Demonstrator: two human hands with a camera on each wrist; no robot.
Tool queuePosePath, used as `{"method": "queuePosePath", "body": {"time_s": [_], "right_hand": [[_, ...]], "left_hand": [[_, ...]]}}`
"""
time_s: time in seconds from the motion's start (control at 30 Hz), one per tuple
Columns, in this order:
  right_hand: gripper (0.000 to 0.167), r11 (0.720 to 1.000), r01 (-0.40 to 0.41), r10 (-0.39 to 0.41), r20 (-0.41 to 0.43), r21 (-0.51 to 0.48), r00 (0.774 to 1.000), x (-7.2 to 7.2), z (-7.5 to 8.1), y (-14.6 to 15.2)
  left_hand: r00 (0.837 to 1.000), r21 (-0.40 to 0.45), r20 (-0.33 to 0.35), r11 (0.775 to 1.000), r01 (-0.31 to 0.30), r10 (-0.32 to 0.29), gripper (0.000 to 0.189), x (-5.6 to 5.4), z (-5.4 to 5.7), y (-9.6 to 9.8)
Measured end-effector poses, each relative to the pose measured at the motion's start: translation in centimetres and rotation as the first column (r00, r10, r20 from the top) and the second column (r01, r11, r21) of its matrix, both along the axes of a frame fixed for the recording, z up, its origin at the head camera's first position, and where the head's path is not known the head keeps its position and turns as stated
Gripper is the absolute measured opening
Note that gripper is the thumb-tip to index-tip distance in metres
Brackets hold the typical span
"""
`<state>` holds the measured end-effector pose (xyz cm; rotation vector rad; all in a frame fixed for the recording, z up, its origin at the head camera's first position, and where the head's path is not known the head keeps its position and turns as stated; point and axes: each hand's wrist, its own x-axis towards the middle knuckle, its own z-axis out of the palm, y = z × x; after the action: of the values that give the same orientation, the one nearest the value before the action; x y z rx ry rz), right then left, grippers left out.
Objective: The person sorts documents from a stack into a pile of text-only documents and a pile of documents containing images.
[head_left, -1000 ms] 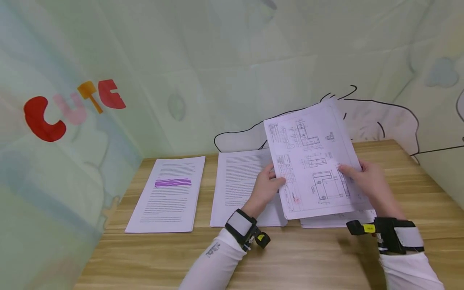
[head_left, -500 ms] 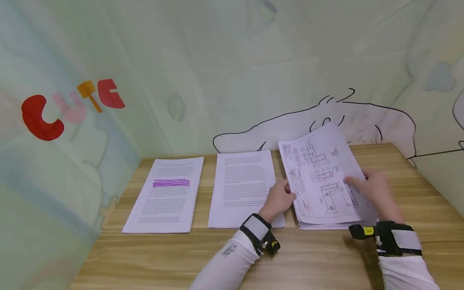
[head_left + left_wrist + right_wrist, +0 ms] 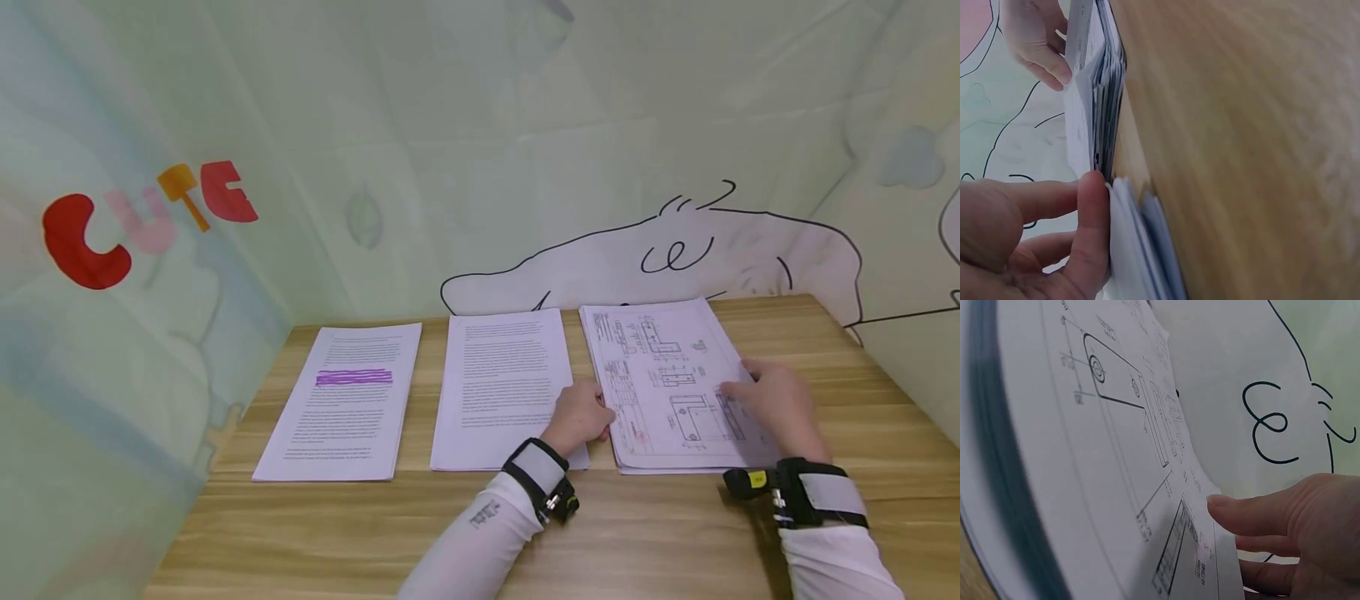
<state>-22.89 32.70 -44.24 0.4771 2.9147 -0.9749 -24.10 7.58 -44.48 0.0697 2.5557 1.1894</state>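
Observation:
A stack of technical drawings [image 3: 675, 367] lies at the right of the table, its top sheet showing line drawings of L-shaped parts and a small red stamp. My left hand [image 3: 579, 415] pinches its left edge; in the left wrist view, thumb and fingertip meet right at the sheets' edge. At the right edge, my right hand [image 3: 776, 404] grips the drawings, thumb on top and the other fingers at and behind the edge, as the right wrist view shows. The left hand overlaps the middle stack of printed text [image 3: 498, 375].
Further left lies another stack of text pages [image 3: 337, 425] with a purple highlighted band. All three stacks rest side by side on the wooden table [image 3: 360, 542]. A patterned curtain [image 3: 420, 150] hangs behind and along the left side.
Both hands have lowered the raised drawings to the right and down, so they now lie flat on the right stack. The middle text stack is more exposed.

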Motion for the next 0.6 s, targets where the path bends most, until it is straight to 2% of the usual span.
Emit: {"method": "queuePosePath", "body": {"time_s": [0.3,0.43,0.6], "right_hand": [[0.068,0.99,-0.101,0.095,0.064,0.097,0.993,0.11,0.29,0.17],[0.07,0.983,-0.135,0.124,0.093,0.126,0.988,0.1,0.35,0.16],[0.072,0.982,-0.141,0.124,0.129,0.127,0.984,-0.05,0.4,-0.15]], "left_hand": [[0.999,0.036,-0.028,0.999,0.018,-0.017,0.014,0.45,-0.03,-0.21],[1.0,0.068,-0.024,0.998,0.008,-0.007,0.011,0.66,-0.11,-0.3],[1.0,0.119,-0.013,0.993,-0.011,0.012,0.021,0.86,0.17,-0.71]]}}
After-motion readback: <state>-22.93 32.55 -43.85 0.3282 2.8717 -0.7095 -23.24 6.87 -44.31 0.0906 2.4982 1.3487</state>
